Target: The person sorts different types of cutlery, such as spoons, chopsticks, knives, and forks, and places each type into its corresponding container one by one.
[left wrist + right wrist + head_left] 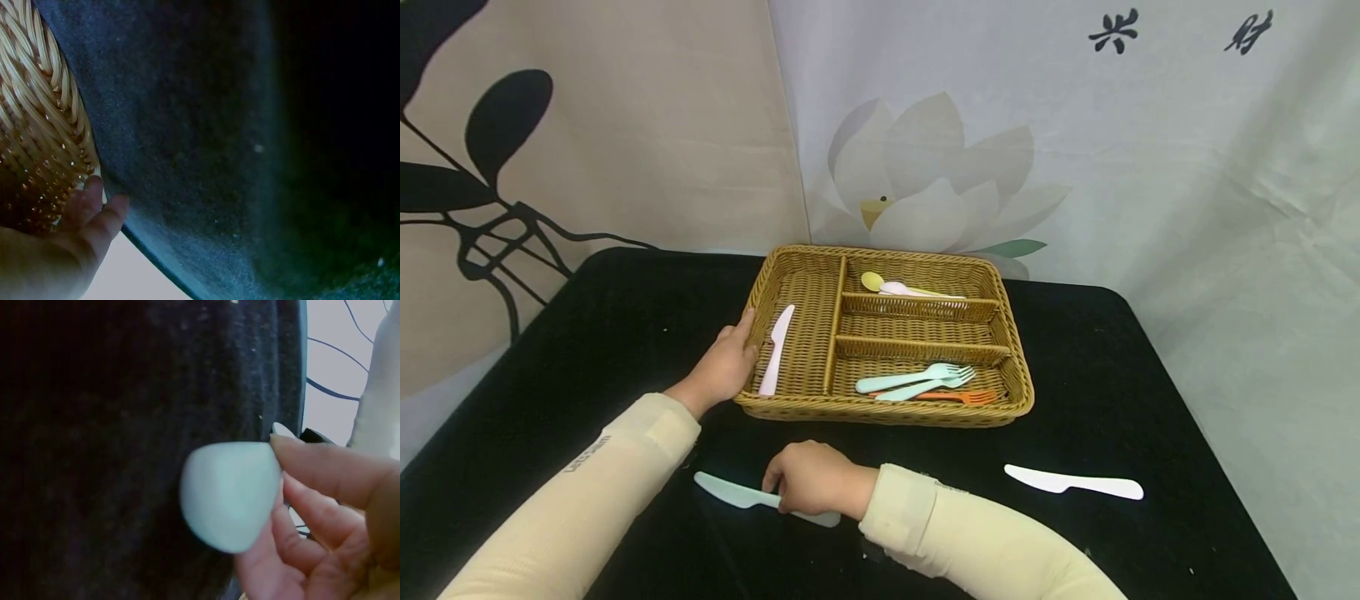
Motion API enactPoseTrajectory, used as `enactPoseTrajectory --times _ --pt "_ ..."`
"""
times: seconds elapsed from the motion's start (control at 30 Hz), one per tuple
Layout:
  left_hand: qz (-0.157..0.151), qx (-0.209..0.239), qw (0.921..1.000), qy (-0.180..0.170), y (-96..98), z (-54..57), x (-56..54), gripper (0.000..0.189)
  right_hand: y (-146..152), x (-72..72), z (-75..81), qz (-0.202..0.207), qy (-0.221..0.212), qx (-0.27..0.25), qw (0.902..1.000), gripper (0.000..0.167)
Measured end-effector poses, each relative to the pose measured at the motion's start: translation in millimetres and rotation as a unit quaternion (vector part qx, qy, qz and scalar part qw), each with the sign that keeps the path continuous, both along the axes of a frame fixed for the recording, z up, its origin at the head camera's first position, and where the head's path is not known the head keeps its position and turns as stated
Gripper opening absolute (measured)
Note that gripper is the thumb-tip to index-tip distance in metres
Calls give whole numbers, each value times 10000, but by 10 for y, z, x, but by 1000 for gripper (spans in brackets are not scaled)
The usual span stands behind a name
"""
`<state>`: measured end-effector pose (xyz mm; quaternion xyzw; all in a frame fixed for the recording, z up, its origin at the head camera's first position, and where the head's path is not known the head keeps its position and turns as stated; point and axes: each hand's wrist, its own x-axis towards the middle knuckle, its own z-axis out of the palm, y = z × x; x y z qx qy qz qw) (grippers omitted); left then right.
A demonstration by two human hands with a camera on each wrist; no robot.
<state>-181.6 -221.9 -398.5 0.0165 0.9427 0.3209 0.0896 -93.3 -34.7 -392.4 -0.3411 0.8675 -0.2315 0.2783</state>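
In the head view my right hand (816, 479) pinches a mint-green table knife (730, 490) over the black cloth, its blade pointing left. The right wrist view shows the rounded handle end of that knife close up, between thumb and fingers. My left hand (722, 367) holds the left rim of a woven cutlery basket (880, 412). A pale pink knife (777, 346) leans in the basket's left compartment, near that hand. Mint forks (910, 377) and an orange fork (977, 397) lie in the front right compartment. A yellow spoon (872, 281) and a pale pink utensil (898, 288) lie in the rear one.
A white knife (1105, 485) lies on the black-covered table (1090, 375), right of my right hand. Dividers (925, 343) split the basket's right side into three compartments. A printed curtain (1150, 167) hangs behind the table.
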Motion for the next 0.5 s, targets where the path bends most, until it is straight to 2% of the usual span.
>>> enactPoseTrajectory --times 0.27,0.5 --pt "4 49 10000 -21 0 8 -2 61 124 -60 39 141 -281 -389 9988 19" --pt "8 76 10000 33 -3 -1 0 61 293 -114 61 -54 -617 -978 9933 20"
